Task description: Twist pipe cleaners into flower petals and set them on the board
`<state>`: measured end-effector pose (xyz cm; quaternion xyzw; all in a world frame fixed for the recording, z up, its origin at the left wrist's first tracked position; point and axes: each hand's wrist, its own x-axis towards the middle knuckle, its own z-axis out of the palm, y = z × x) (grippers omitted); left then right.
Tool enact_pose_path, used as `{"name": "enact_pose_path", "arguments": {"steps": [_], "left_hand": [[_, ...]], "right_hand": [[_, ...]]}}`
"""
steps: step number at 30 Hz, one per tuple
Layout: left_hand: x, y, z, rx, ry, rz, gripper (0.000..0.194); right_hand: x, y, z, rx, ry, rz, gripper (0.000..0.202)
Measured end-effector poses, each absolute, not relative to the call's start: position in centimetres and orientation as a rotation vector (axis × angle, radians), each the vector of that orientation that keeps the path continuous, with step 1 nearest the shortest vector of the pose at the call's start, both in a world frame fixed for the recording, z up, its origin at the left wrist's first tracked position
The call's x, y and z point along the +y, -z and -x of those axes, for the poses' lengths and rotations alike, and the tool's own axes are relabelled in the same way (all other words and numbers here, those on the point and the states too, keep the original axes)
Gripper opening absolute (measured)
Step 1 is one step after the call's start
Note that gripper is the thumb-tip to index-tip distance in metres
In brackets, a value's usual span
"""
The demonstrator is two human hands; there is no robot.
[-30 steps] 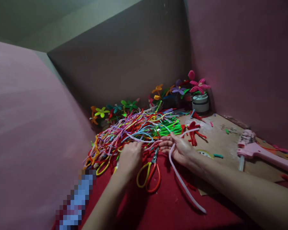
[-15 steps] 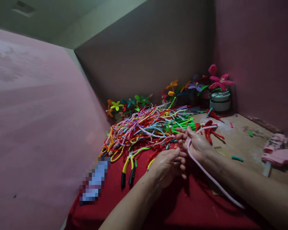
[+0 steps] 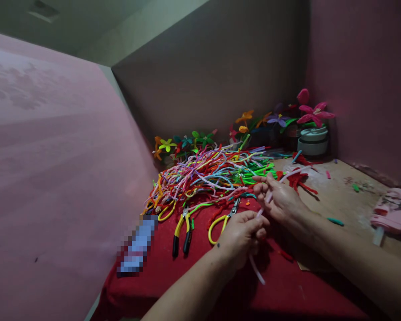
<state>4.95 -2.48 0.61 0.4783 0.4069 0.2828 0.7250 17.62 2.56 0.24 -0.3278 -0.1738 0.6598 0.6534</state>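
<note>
A pale pink pipe cleaner [image 3: 260,212] runs between my two hands. Its lower end hangs below my left hand [image 3: 245,232], whose fingers are closed around it. Farther up, my right hand [image 3: 276,196] is curled about the same pipe cleaner, and the upper end sticks out past it over some red pipe cleaner pieces [image 3: 298,182]. Scissors with yellow handles [image 3: 214,226] lie partly behind my left hand. Left of them are pliers with yellow and black handles [image 3: 177,236].
A big heap of coloured pipe cleaners [image 3: 200,171] lies beyond my hands on a red cloth [image 3: 173,285]. Pipe cleaner flowers [image 3: 316,113] stand along the back. At right, a pink glue gun [image 3: 392,218] and small scraps lie on a brown board [image 3: 341,191]. A mint-coloured container [image 3: 312,141] stands behind.
My left hand has closed on the pipe cleaner, which now passes straight between both hands instead of hanging along my right forearm. The scissors have come into view beside my left hand.
</note>
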Motion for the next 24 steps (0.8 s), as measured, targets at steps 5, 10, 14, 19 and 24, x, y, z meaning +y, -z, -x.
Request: {"name": "enact_pose_path", "arguments": {"steps": [5, 10, 14, 19, 24], "left_hand": [[-2.2, -2.2, -1.9, 1.1, -0.354, -1.68, 0.021], [-2.3, -4.0, 0.4, 1.264, -0.176, -2.332, 0.025], [-1.2, -5.3, 2.7, 1.351, -0.18, -2.433, 0.025], [2.4, -7.0, 8.2, 1.404, -0.527, -2.207, 0.019], [6.4, -7.8, 12.6, 1.524, -1.233, -1.705, 0.03]], "right_hand": [[2.4, -0.1, -17.5, -0.511, -1.709, 0.813, 0.029], [2.0, 0.2, -16.8, -0.608, -1.755, 0.844, 0.027], [2.4, -0.1, -17.4, -0.547, -1.689, 0.769, 0.024], [3.0, -0.7, -18.5, -0.497, -1.568, 0.712, 0.025], [2.9, -0.1, -18.2, -0.516, -1.56, 0.688, 0.021]]}}
